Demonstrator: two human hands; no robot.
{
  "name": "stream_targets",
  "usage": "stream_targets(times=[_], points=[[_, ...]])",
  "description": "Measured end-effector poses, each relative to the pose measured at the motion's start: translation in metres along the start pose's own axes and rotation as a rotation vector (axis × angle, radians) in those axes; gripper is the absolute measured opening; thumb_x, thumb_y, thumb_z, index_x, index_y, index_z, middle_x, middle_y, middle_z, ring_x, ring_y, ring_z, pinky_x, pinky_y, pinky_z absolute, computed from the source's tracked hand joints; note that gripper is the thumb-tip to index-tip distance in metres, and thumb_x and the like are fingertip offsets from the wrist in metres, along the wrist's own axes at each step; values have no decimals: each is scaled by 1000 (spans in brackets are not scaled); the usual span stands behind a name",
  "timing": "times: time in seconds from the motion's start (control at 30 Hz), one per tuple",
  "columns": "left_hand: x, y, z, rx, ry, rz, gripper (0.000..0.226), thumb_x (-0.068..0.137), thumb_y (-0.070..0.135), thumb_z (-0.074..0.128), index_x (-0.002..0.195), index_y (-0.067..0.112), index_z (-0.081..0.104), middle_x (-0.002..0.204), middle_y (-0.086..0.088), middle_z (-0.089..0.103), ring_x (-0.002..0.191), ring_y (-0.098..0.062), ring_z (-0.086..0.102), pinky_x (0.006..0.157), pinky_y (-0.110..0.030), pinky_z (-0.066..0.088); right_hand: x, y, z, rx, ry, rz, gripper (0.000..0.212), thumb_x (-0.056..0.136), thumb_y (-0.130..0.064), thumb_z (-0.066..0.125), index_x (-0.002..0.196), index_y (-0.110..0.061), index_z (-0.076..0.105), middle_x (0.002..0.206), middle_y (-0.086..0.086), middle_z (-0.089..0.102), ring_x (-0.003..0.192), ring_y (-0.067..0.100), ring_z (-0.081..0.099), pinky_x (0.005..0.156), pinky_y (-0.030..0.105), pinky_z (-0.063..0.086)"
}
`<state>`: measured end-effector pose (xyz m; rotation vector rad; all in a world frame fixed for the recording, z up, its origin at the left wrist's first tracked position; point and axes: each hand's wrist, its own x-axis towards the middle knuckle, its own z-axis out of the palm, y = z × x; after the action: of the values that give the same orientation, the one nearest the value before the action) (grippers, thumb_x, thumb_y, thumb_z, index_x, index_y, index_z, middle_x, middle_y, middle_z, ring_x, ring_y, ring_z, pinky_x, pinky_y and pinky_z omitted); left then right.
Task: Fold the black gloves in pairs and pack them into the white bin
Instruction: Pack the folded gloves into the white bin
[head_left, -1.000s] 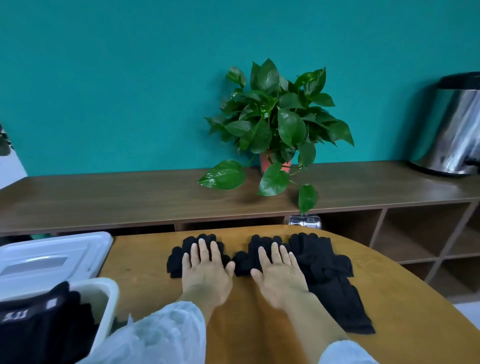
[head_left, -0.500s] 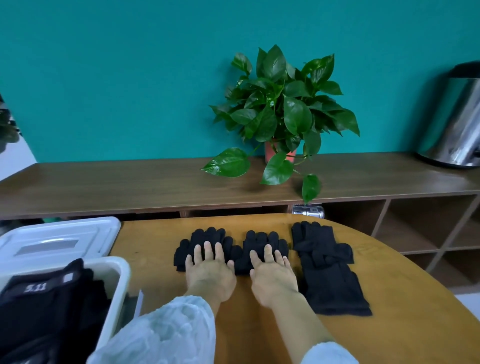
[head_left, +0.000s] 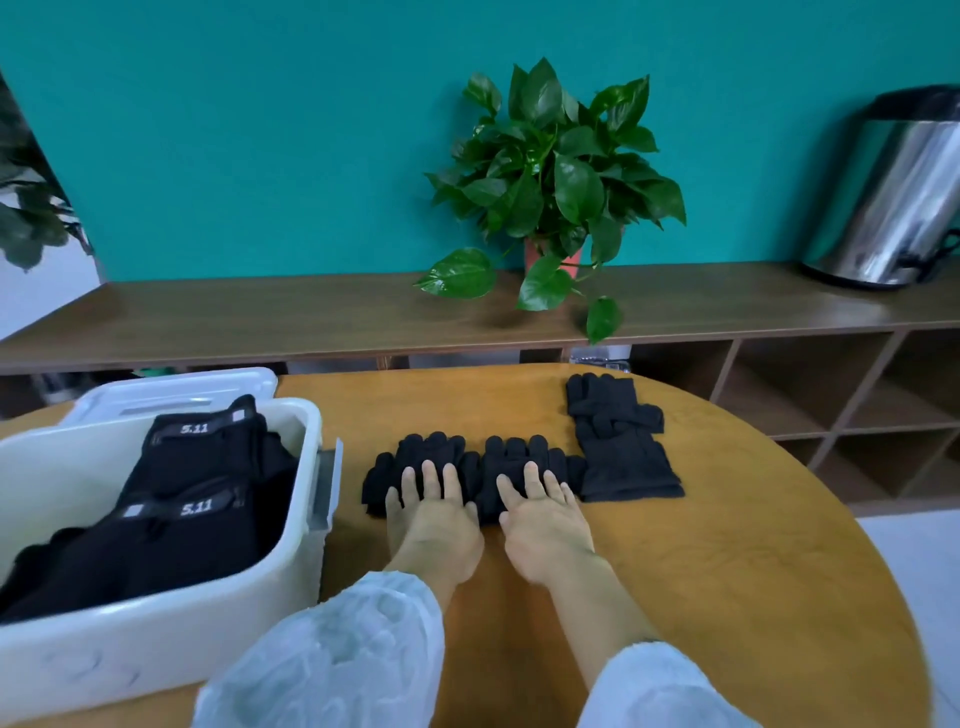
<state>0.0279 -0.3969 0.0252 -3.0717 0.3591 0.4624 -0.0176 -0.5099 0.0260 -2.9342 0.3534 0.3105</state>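
Observation:
Two black knit gloves lie side by side on the round wooden table, fingers pointing away from me. My left hand rests flat on the left glove, and my right hand lies flat on the right glove. Both hands have straight fingers and hide the gloves' cuffs. Further black gloves lie stacked just to the right. The white bin stands at the table's left edge with folded black gloves labelled 5.11 inside.
The bin's white lid lies behind the bin. A long wooden shelf unit runs along the teal wall, bearing a potted green plant and a steel urn at far right.
Both hands slid back toward me along the two gloves, staying flat. The view tilted down and left, bringing the white bin and its contents into sight.

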Motion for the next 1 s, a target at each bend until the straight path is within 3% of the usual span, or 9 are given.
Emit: stream_targets(times=[0.43,0.67,0.77,0.87,1.0], points=[[-111,-4,40,32,91,99,60,104,40,10,155,18,-13,163,-7,-12,150,-29,-10,121,-45,2,-104,19,27,38,60,-60,52,107,-28,22,156,-30,4,163,4,-12,150,21,-11,121,35,-4],[-158,-19,46,34,52,133,58,105,41,11,155,20,-10,163,-8,-9,150,-29,-6,121,-43,7,-151,21,33,70,37,-84,54,106,-26,25,156,-34,4,162,-2,-14,149,15,-15,120,33,-9],[-162,-34,36,31,134,189,57,106,38,14,156,19,-4,164,-11,-4,151,-28,1,121,-41,9,-161,23,26,124,48,-95,58,103,-24,28,156,-33,6,162,-2,-14,147,11,-18,120,32,-12],[-146,-49,26,27,259,297,55,107,33,17,157,16,1,164,-10,-7,151,-25,-8,122,-38,5,-162,18,20,130,140,-136,56,104,-26,26,156,-29,7,163,-1,-11,147,11,-19,119,29,-14],[-124,-58,31,-7,149,353,54,107,31,17,156,18,-3,164,-5,-9,150,-21,-12,122,-36,-1,-153,-1,24,126,118,-137,52,107,-31,22,156,-27,6,163,-1,-9,148,13,-16,120,31,-11]])
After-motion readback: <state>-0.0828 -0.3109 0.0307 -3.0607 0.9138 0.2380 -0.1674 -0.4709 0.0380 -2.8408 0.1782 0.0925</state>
